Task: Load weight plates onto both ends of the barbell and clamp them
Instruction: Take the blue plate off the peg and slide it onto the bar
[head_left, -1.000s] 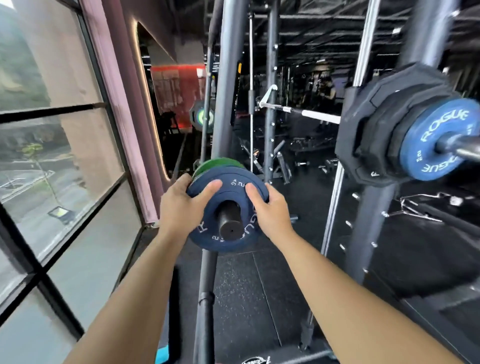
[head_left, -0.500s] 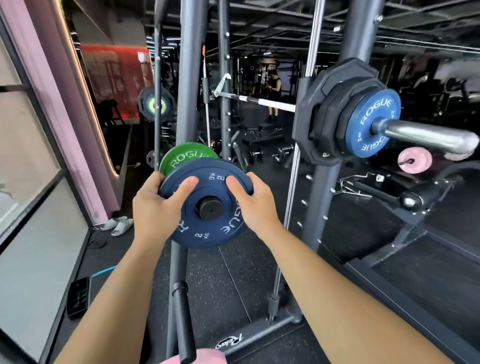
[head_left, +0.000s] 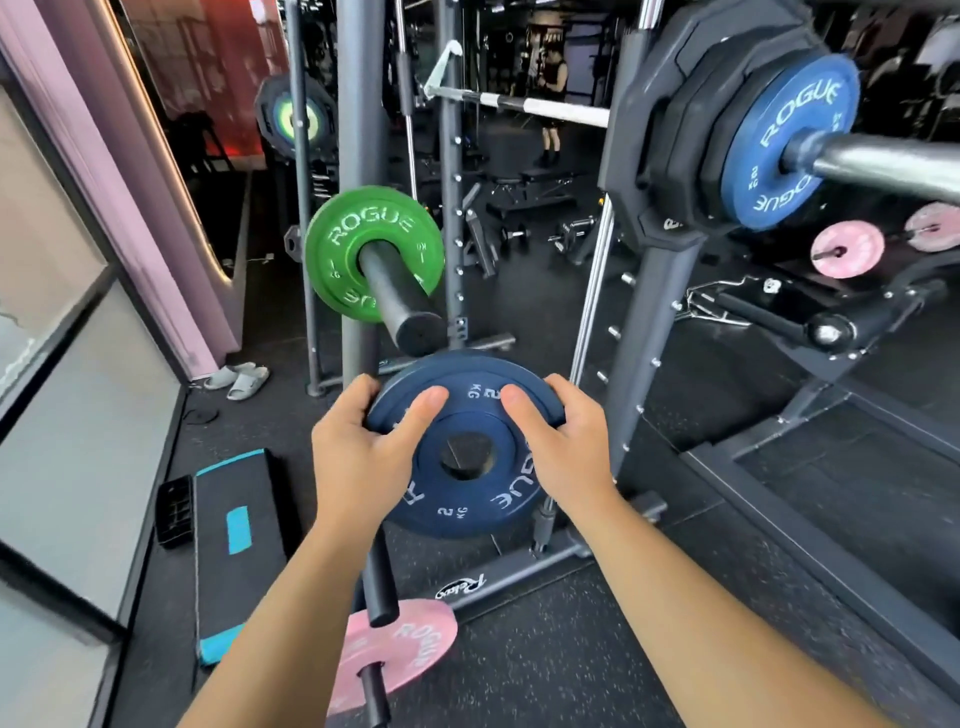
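Fingers curled round the rim of the blue 2 kg plate, thumbs flat on its face: left hand on the left edge, right hand on the right. The plate was tilted, just below the free end of the storage peg. The green plate sat on that peg.

Blue plate (2 kg), tilted, mid-air

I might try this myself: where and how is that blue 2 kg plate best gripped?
Grip the blue 2 kg plate by its outer rim at opposite sides, a hand from each side, as the left hand and right hand do: thumbs on the face, fingers round the edge. It is a flat disc held in the air, its rim free.
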